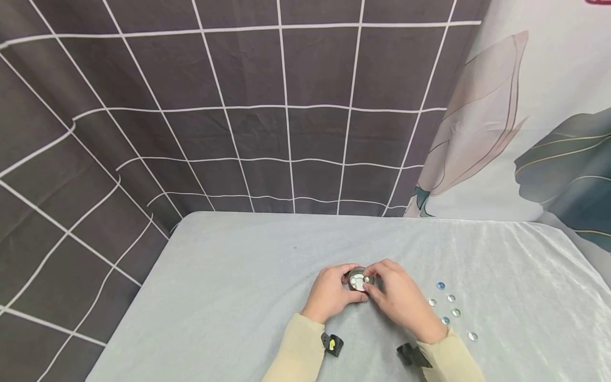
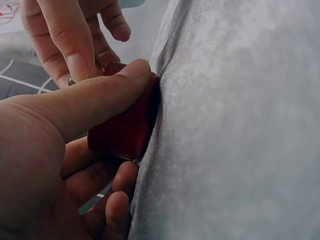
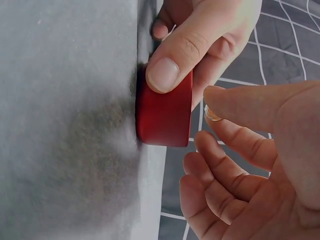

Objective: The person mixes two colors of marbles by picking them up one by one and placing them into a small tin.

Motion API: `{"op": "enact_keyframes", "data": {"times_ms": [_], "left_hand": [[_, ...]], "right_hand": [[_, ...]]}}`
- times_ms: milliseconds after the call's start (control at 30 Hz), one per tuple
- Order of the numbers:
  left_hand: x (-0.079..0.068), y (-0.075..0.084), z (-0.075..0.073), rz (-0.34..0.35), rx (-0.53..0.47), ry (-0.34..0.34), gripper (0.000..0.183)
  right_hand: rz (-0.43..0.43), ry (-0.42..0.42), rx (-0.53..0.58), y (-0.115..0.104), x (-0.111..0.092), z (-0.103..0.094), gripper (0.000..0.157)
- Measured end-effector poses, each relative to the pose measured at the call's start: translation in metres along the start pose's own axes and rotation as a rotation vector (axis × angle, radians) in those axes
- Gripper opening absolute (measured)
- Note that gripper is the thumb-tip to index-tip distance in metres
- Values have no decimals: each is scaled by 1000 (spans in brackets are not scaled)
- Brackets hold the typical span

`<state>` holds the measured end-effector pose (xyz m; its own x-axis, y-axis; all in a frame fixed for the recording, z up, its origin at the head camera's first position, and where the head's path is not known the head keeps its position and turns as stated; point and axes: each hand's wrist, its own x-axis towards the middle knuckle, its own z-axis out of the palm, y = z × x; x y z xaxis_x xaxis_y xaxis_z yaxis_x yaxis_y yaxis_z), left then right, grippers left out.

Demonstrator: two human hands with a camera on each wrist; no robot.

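Note:
A small round red container (image 1: 355, 282) with a shiny inside stands on the cloth-covered table. My left hand (image 1: 330, 292) grips it round the side, thumb on the near side and fingers on the far side. Its smooth red outer wall (image 3: 164, 117) shows in the right wrist view. Over the container's opening, my right hand (image 1: 398, 294) pinches a small clear glass bead (image 3: 212, 114) between thumb and index finger. The other fingers of that hand are loosely bent. Small round glints lie inside the container in the head view.
To the right of my right hand, several flat glass beads lie scattered on the pale grey cloth (image 1: 215, 297), among them a blue bead (image 1: 441, 285) and a clear bead (image 1: 472, 336). A dark grid-patterned curtain (image 1: 248, 132) hangs behind the table.

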<state>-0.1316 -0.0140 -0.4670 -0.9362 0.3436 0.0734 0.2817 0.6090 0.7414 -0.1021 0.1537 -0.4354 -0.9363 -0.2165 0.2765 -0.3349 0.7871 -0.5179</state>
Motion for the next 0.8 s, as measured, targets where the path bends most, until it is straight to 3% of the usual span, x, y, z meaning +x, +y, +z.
{"op": "enact_keyframes", "data": {"times_ms": [800], "left_hand": [[-1,2,0,1,27,10,53]], "right_hand": [[-14,15,-15,0,-1,7,23]]}}
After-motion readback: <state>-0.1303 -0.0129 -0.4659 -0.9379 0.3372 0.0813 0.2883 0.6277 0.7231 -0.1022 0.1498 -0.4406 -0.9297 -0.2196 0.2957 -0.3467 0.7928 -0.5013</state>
